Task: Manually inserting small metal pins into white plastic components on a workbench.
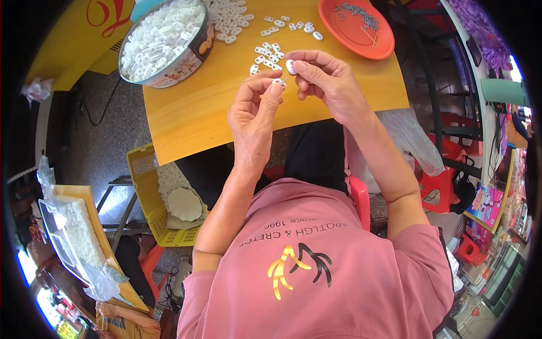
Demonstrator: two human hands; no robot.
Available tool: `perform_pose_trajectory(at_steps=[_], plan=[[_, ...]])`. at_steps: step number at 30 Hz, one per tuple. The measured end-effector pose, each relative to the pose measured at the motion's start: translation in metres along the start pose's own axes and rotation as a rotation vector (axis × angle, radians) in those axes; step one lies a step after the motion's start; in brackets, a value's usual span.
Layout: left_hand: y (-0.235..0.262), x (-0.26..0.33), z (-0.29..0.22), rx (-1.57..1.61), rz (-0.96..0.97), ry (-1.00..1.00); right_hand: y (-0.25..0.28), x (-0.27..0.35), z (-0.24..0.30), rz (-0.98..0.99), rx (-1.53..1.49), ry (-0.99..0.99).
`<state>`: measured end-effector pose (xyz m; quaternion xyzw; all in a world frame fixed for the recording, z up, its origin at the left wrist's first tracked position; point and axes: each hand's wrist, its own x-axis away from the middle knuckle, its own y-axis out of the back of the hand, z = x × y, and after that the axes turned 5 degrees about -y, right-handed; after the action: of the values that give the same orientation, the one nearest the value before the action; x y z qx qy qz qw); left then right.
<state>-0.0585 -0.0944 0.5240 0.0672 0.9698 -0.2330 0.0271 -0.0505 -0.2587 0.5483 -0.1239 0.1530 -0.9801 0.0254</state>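
Note:
Over the near part of the yellow table [192,121], my left hand [253,116] pinches a small white plastic piece [278,83] between thumb and fingertips. A thin metal pin seems to stick out of it toward the right. Close beside it, slightly higher, my right hand [333,82] grips a white oval plastic piece [291,66] between thumb and forefinger. The two pieces are apart. Just beyond my hands lies a loose cluster of small white pieces with holes [268,53]. More white pieces [279,23] are scattered farther back.
A round tin [169,79] heaped with white pieces stands at the far left, with a pile [228,20] beside it. An orange-red plate [381,51] with grey metal pins [358,12] sits far right. A yellow basket [138,181] is below the table's left; another person [127,319] is lower left.

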Motion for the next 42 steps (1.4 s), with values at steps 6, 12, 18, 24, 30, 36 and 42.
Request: perform_pose_trajectory(at_steps=[6,12,18,24,30,36,42], plan=[[-0.004,0.007,-0.003,0.026,0.002,-0.029,-0.009,0.008,-0.013,-0.096,-0.009,0.1],[-0.006,0.007,-0.007,0.086,-0.005,0.048,-0.007,0.027,-0.021,-0.098,-0.006,0.114],[-0.007,0.013,-0.002,0.063,-0.035,0.08,-0.012,0.03,-0.019,-0.224,-0.204,0.155],[-0.016,0.016,-0.008,-0.025,-0.05,0.155,-0.018,0.033,-0.02,-0.278,-0.133,0.174],[-0.014,0.016,-0.007,-0.038,-0.058,0.141,-0.022,0.035,-0.022,-0.273,-0.108,0.221],[-0.014,0.015,-0.009,-0.041,-0.057,0.146,-0.02,0.035,-0.019,-0.26,-0.09,0.249],[-0.012,0.013,-0.007,-0.025,-0.042,0.117,-0.02,0.035,-0.022,-0.243,-0.053,0.214]])
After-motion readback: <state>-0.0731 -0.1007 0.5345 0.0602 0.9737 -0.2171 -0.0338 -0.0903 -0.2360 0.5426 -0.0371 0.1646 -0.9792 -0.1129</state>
